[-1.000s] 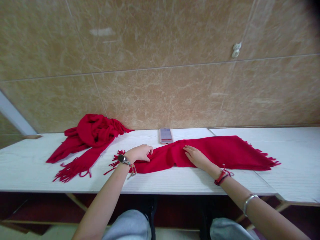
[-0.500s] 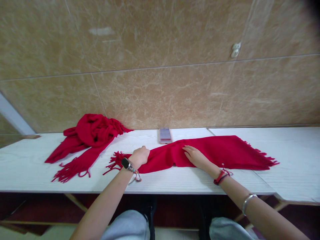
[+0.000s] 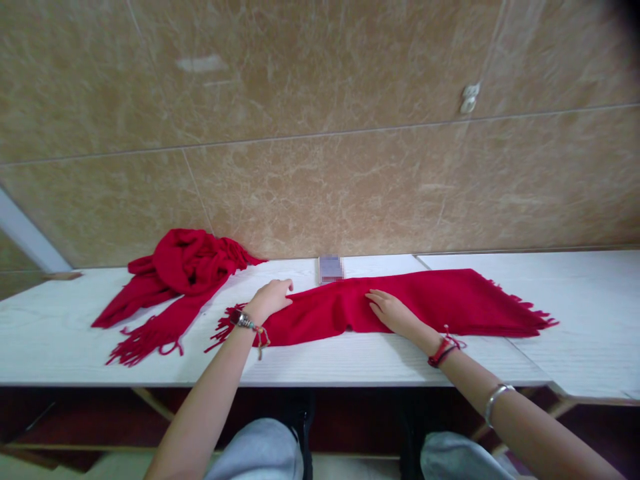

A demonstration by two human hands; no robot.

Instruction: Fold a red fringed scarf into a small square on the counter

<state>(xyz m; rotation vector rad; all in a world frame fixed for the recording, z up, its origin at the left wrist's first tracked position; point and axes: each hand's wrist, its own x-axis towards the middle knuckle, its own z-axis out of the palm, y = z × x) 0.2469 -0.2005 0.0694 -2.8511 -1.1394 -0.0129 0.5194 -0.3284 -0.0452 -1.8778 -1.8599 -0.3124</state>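
Observation:
A red fringed scarf (image 3: pixel 425 303) lies folded lengthwise across the white tabletop, its tassels at both the left and right ends. My right hand (image 3: pixel 393 312) rests flat on the middle of it, fingers stretched out and a little apart. Near the scarf's left end, my left hand (image 3: pixel 273 299) is over its upper edge, with the fingers loosely bent and apart and nothing visibly gripped. Whether the left fingertips touch the cloth I cannot tell. A small pucker shows in the lower edge between my hands.
A second red scarf (image 3: pixel 187 263) is heaped loosely at the left against the tiled wall (image 3: pixel 320 187). Behind the flat scarf, a phone (image 3: pixel 331 269) lies by the wall. The white table (image 3: pixel 350 363) ends just in front of me, above open shelving (image 3: pixel 85 417).
My left hand has opened from a closed pose and shifted slightly left and up toward the scarf's far edge. My right hand stays in place on the scarf.

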